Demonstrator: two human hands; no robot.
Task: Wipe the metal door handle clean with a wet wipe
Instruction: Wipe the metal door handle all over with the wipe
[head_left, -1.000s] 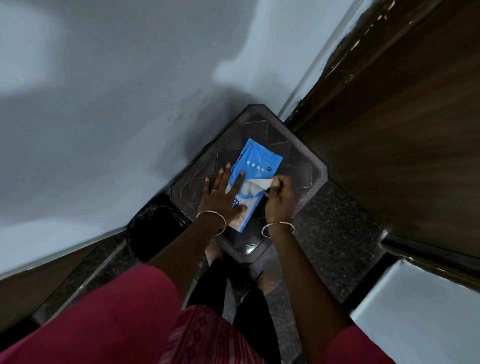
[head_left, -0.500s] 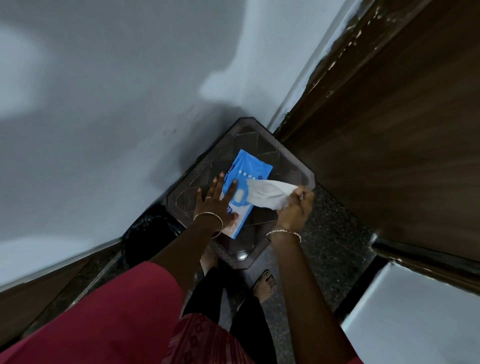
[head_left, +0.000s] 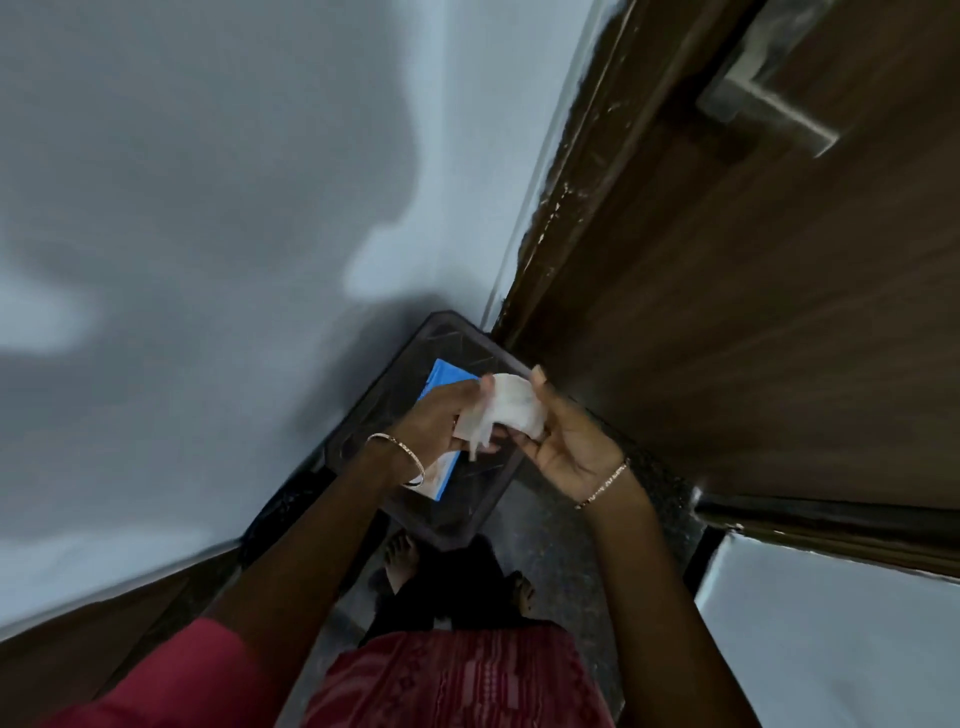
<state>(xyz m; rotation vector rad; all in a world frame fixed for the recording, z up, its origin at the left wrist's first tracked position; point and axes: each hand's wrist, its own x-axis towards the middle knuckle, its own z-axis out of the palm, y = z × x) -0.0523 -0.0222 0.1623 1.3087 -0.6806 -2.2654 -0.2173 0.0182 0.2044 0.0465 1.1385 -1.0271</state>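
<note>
Left hand (head_left: 441, 415) lifted off pack (head_left: 441, 379) | both hands' fingers (head_left: 537, 387) grip wet wipe (head_left: 511, 410)

Person, head view: short red-pink fabric sleeves (head_left: 171, 680); red patterned woven garment (head_left: 457, 680) over black trousers (head_left: 441, 587); thin gold metal bangle (head_left: 402, 457) at left wrist; slim gold chain bracelet (head_left: 605, 483) at right wrist; bare feet (head_left: 400, 556).

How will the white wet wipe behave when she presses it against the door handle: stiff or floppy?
Probably floppy: the wet wipe sags and creases between the left hand and the right hand. It looks thin and light, so bunching it should help.
</note>
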